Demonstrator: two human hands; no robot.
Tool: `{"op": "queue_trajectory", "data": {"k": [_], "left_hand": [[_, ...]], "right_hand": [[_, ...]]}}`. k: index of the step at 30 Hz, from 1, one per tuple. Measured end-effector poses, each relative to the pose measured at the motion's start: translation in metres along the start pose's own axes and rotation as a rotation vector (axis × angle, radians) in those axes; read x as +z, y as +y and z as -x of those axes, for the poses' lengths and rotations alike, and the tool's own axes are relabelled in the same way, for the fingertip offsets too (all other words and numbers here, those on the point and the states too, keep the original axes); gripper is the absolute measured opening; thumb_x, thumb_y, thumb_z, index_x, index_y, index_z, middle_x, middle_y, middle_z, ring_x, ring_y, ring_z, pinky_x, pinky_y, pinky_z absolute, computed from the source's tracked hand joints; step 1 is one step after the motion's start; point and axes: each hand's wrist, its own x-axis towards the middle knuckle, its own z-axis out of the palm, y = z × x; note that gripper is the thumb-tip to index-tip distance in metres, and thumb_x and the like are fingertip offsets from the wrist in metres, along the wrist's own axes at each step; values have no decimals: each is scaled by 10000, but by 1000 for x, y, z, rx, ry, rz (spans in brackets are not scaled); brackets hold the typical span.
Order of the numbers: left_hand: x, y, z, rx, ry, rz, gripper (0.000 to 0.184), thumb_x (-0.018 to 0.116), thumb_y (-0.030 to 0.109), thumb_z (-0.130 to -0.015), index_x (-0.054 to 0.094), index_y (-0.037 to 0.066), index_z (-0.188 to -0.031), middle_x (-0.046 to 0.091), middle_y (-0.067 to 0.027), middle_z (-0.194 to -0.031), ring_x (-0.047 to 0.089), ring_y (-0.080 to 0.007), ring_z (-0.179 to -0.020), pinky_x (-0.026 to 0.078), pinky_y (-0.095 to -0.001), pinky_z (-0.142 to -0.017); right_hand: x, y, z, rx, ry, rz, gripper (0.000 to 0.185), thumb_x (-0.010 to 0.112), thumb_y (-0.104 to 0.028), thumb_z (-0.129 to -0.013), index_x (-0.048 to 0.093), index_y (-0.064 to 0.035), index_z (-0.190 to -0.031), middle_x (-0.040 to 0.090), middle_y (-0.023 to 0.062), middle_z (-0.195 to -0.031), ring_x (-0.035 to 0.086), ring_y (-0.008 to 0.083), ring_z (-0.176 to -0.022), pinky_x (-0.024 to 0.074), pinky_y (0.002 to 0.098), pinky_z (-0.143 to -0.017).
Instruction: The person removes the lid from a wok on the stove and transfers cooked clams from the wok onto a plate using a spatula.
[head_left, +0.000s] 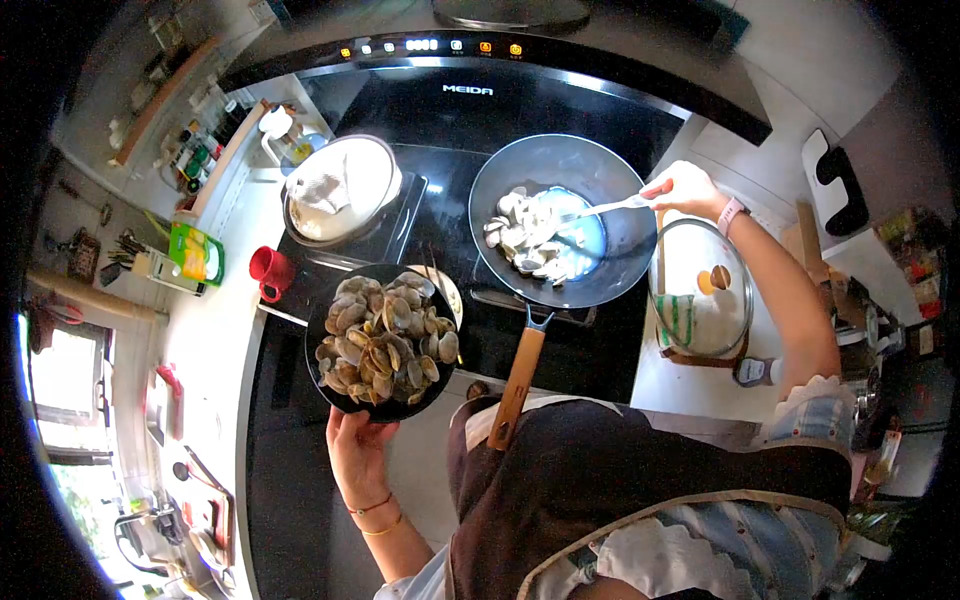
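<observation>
A black plate heaped with clams rests on my left hand, whose fingers grip its near edge. My right hand is closed around the handle of a pale utensil, its far end dipping among clams in the wok. The dark wok sits on the black stove with pale liquid in its bottom and its wooden handle pointing toward my body. Clams in the wok gather on its left side. The plate is to the left of the wok handle, over the stove's front edge.
A white-lidded pot stands at the stove's left, near a red mug and a green package. Right of the wok lies a glass lid. A small-capped bottle is near my right forearm. The range hood hangs above.
</observation>
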Motion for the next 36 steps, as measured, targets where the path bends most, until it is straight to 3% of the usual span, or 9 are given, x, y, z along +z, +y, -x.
{"op": "queue_trajectory", "data": {"k": [6, 10, 13, 16, 19, 21, 24, 27, 36], "left_hand": [[-2, 1, -1, -28, 11, -51, 322, 463, -14, -802, 479, -18, -1123, 626, -146, -938, 667, -256, -656, 600, -313, -545], [4, 0, -5, -47, 33, -55, 335, 471, -7, -800, 473, -15, -1135, 623, -142, -941, 668, -252, -659, 600, -317, -542], [4, -2, -9, -66, 27, -69, 338, 468, -11, -797, 469, -14, -1136, 621, -144, -944, 667, -254, -660, 601, -321, -540], [-3, -10, -17, -83, 0, -93, 340, 457, -21, -795, 466, -13, -1134, 620, -146, -945, 667, -257, -662, 603, -327, -548], [1, -14, -18, -95, -36, -88, 341, 438, -33, -788, 465, -16, -1128, 619, -148, -947, 668, -261, -670, 608, -332, -565], [4, -18, -19, -95, -32, -71, 335, 431, -37, -784, 464, -28, -1117, 620, -152, -942, 671, -262, -679, 608, -332, -563], [-1, -25, -26, -130, -52, -98, 332, 430, -35, -782, 466, -32, -1112, 621, -155, -920, 672, -260, -687, 607, -330, -560], [-1, -31, -31, -151, -48, -114, 334, 431, -32, -782, 466, -23, -1114, 621, -152, -910, 672, -259, -686, 605, -326, -556], [3, -33, -39, -166, -95, -139, 341, 431, -30, -789, 464, -24, -1129, 624, -146, -915, 671, -251, -676, 603, -319, -546]], "right_hand": [[-9, -36, 10, -102, 96, 151, 235, 724, -259, -652, 736, -215, -883, 691, 59, -794, 649, 184, -681, 508, 303, -666], [-25, -87, 19, -177, 154, 333, 200, 689, -251, -665, 735, -186, -849, 676, 86, -757, 651, 263, -718, 510, 370, -670], [-35, -129, 28, -275, 177, 418, 173, 659, -192, -658, 727, -156, -813, 661, 108, -740, 641, 304, -710, 511, 406, -666], [-43, -173, 37, -281, 41, 636, 219, 660, -88, -690, 730, -139, -891, 661, 118, -742, 639, 274, -681, 501, 363, -623], [-42, -194, 45, -348, 34, 672, 175, 640, -50, -630, 720, -89, -780, 623, 135, -658, 623, 297, -629, 495, 379, -578], [-40, -203, 51, -598, 154, 711, 75, 616, -88, -591, 617, -31, -639, 604, 164, -658, 618, 333, -650, 502, 405, -578], [-35, -204, 48, -771, 250, 636, 46, 604, -80, -607, 598, -41, -630, 589, 145, -633, 612, 316, -633, 499, 402, -563], [-32, -205, 44, -819, 368, 604, 26, 605, -35, -531, 607, -22, -554, 554, 161, -550, 593, 308, -534, 460, 360, -466], [-31, -203, 45, -634, 294, 719, 44, 614, -62, -564, 634, -56, -603, 565, 146, -569, 604, 309, -577, 471, 375, -505]]}}
